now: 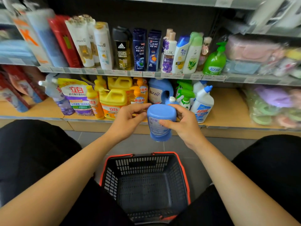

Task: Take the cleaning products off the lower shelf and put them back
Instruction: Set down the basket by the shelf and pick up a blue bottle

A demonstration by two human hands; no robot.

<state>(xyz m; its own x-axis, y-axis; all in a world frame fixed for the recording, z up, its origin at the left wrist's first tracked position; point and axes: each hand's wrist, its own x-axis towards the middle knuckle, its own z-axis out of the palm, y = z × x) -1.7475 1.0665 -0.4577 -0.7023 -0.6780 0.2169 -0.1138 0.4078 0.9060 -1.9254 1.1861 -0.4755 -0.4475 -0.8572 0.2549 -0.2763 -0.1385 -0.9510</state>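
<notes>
A blue detergent bottle (160, 123) hangs in the air in front of the lower shelf (53, 110), tipped so its base faces me and its white cap points toward the shelf. My right hand (182, 124) grips its right side, thumb across the label. My left hand (130, 118) touches its left edge with the fingertips. On the lower shelf stand a purple refill pouch (76, 98), yellow jugs (112, 101), orange pump bottles (138, 95), a second blue jug (158, 91), green sprayers (185, 95) and white toilet cleaner bottles (202, 105).
A black shopping basket with a red rim (146, 185) sits on the grey floor between my knees, nothing inside. The upper shelf (130, 73) carries shampoo and body wash bottles. Bagged sponges (273, 108) lie at the far right of the lower shelf.
</notes>
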